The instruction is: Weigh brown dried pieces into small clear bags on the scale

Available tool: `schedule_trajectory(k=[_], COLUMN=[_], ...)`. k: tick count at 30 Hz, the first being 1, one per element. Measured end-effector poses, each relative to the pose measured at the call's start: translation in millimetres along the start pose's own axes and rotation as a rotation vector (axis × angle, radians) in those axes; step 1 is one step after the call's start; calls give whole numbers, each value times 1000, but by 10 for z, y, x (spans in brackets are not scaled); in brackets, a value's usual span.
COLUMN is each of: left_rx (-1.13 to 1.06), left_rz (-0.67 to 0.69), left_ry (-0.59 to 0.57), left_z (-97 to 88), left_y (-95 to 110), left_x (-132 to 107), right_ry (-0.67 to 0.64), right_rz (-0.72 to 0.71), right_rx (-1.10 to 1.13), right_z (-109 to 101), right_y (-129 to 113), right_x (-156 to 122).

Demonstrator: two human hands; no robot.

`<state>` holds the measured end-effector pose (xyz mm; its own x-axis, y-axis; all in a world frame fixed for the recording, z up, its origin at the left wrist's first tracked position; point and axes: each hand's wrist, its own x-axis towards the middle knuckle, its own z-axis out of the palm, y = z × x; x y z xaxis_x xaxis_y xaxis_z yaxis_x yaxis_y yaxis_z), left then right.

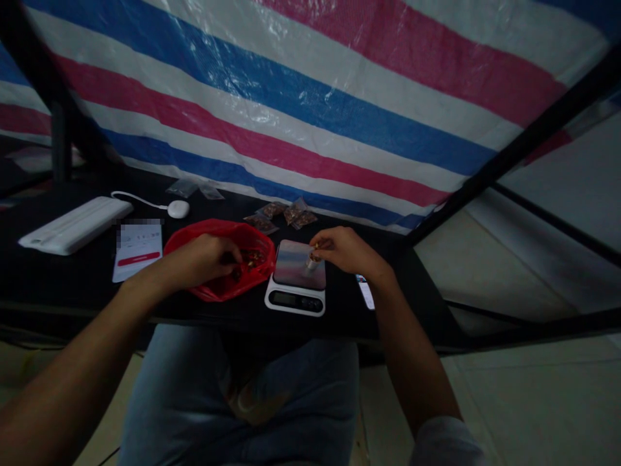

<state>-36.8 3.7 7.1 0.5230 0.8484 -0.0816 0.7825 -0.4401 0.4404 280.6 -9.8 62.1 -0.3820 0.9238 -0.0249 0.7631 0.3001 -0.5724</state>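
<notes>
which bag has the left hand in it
The open red plastic bag: the left hand reaches inside it, while the small clear packets lie apart behind it.

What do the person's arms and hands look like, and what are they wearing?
The left hand and right hand are bare, without gloves, and no watch or bracelet shows on either forearm. The right arm runs into a pale grey sleeve. No sleeve shows on the left arm. Light blue jeans show below.

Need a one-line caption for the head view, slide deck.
Head view: left hand reaching into a red plastic bag, right hand holding a small item above a digital kitchen scale.
</notes>
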Motion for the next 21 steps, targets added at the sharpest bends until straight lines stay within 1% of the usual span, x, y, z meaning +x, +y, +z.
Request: schedule_trajectory(k=[2, 9, 14, 18, 21], left_rx=[-35, -216, -295, -323, -324], left_rz=[14, 166, 271, 313, 349], left_ry=[12, 90, 94, 79, 90], left_z=[-16, -32, 10, 65, 103], left_y=[42, 291, 483, 612, 706], left_x=[1, 66, 201, 327, 422], right_ry=[-8, -13, -24, -11, -21], right_rz=[0, -8, -27, -5, -26], right_rx=[-20, -127, -160, -132, -133], right_z=[32, 62, 47, 21, -1], right_y=[11, 40, 59, 103, 113], right_x=[21, 51, 33, 15, -8])
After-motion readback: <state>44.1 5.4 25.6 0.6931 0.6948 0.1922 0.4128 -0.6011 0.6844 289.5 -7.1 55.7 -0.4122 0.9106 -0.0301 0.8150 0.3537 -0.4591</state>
